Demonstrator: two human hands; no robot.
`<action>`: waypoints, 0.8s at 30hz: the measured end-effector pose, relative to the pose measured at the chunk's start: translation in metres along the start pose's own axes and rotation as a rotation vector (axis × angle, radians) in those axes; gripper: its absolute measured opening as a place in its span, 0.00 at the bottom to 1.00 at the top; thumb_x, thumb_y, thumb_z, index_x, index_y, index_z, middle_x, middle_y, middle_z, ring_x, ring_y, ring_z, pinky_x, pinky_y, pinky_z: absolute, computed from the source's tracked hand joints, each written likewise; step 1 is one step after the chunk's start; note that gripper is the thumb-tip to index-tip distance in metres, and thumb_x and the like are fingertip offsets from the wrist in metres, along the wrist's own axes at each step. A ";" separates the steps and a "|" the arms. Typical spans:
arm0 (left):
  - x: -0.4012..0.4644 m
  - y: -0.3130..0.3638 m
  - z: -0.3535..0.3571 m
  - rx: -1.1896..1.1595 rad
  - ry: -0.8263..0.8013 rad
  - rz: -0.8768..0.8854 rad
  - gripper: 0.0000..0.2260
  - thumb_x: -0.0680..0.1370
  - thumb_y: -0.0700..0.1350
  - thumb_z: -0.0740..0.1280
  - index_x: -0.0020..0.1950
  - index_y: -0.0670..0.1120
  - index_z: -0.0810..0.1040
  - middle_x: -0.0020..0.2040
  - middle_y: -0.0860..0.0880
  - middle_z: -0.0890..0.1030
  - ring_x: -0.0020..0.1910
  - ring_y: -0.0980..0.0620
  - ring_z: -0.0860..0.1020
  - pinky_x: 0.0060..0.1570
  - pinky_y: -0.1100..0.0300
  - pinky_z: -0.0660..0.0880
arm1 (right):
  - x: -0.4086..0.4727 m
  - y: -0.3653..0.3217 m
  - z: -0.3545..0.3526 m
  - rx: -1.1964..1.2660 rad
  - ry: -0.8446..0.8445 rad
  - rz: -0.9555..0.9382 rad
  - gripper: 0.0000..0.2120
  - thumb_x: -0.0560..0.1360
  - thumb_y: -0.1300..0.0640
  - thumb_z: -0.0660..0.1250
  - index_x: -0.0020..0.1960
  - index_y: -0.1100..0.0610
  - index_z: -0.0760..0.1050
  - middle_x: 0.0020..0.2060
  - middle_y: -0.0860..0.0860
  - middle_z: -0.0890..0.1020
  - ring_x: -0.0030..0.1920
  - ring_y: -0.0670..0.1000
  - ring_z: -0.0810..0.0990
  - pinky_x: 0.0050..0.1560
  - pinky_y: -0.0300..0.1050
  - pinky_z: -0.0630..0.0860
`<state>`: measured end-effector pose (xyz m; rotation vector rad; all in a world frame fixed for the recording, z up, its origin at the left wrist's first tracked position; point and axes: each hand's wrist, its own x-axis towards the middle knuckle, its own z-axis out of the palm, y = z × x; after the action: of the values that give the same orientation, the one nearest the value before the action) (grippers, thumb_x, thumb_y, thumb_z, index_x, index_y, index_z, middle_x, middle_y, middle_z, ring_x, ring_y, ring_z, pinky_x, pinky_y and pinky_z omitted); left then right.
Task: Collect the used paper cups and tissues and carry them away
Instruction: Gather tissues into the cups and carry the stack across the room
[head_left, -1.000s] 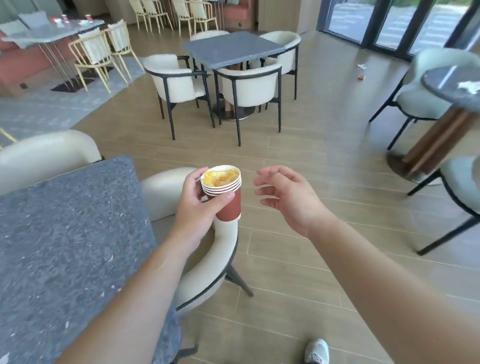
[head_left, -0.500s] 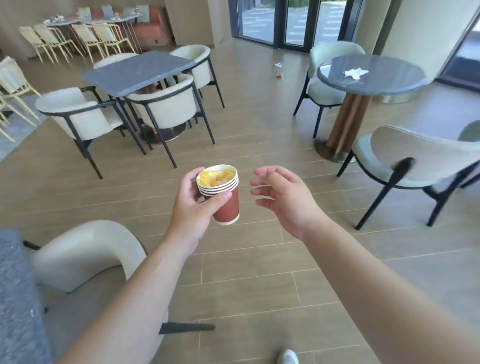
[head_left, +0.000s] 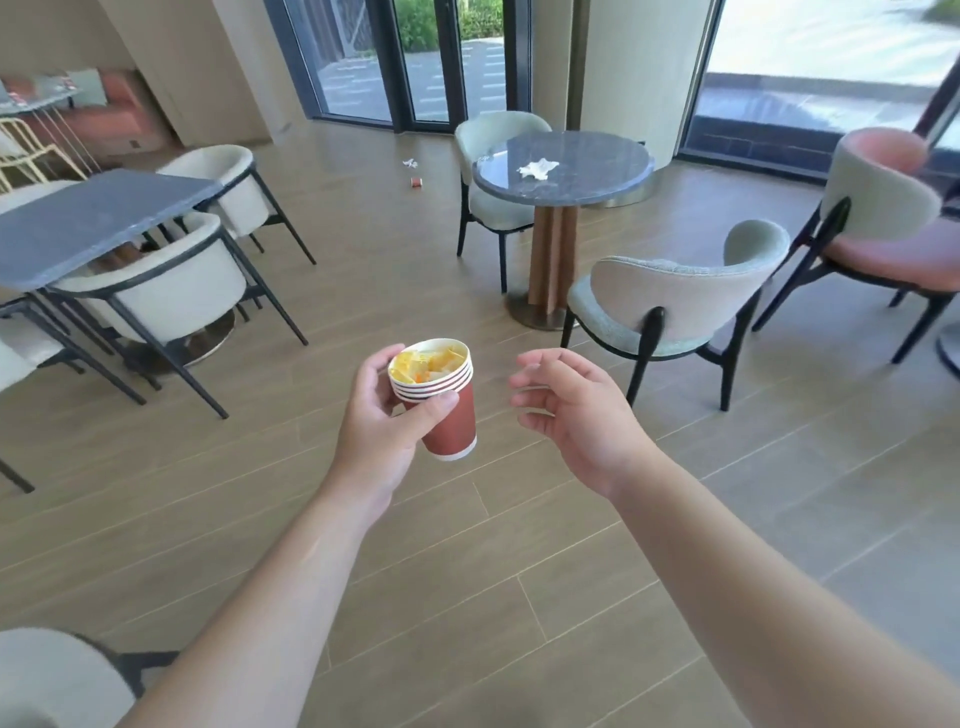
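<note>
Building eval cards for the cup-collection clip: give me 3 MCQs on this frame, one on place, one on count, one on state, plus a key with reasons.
1. Where does the crumpled white tissue lie?
A. on the round table
B. on the square grey table
C. on a chair seat

2. How many cup rims show in the stack of paper cups?
A. one
B. four
C. seven

3. What is the right hand doing?
A. gripping the stack
B. pressing on a chair back
C. holding nothing, fingers loosely curled

Key:
1 A, the tissue sits on the top of the round table near the windows.
2 B, four nested rims are stepped at the top of the stack, with yellow scraps inside the topmost.
3 C, only the left hand grips the stack; the right one hangs beside it, apart from the cups.
</note>
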<state>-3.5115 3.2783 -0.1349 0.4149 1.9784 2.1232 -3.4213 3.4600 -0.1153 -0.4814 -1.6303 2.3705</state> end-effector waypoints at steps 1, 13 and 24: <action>0.005 -0.001 0.001 -0.003 -0.012 -0.003 0.35 0.58 0.52 0.81 0.64 0.56 0.75 0.56 0.56 0.85 0.56 0.57 0.81 0.54 0.60 0.77 | 0.004 0.001 -0.002 0.003 0.009 0.002 0.08 0.72 0.57 0.65 0.50 0.54 0.80 0.41 0.50 0.82 0.40 0.49 0.80 0.41 0.43 0.74; 0.141 -0.010 -0.061 -0.016 -0.023 -0.024 0.31 0.64 0.42 0.79 0.65 0.54 0.74 0.52 0.60 0.86 0.51 0.62 0.82 0.50 0.63 0.79 | 0.128 0.006 0.040 -0.046 0.077 0.051 0.11 0.67 0.54 0.67 0.49 0.54 0.80 0.40 0.50 0.83 0.39 0.48 0.80 0.43 0.45 0.74; 0.310 -0.012 -0.157 -0.053 0.012 -0.053 0.31 0.64 0.43 0.79 0.66 0.53 0.74 0.55 0.56 0.84 0.54 0.58 0.81 0.55 0.61 0.78 | 0.295 0.005 0.161 -0.079 0.053 0.044 0.10 0.67 0.55 0.66 0.48 0.53 0.80 0.40 0.50 0.82 0.40 0.48 0.80 0.41 0.44 0.74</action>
<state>-3.8569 3.2380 -0.1373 0.3380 1.9131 2.1445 -3.7562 3.4265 -0.1085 -0.5957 -1.7125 2.3105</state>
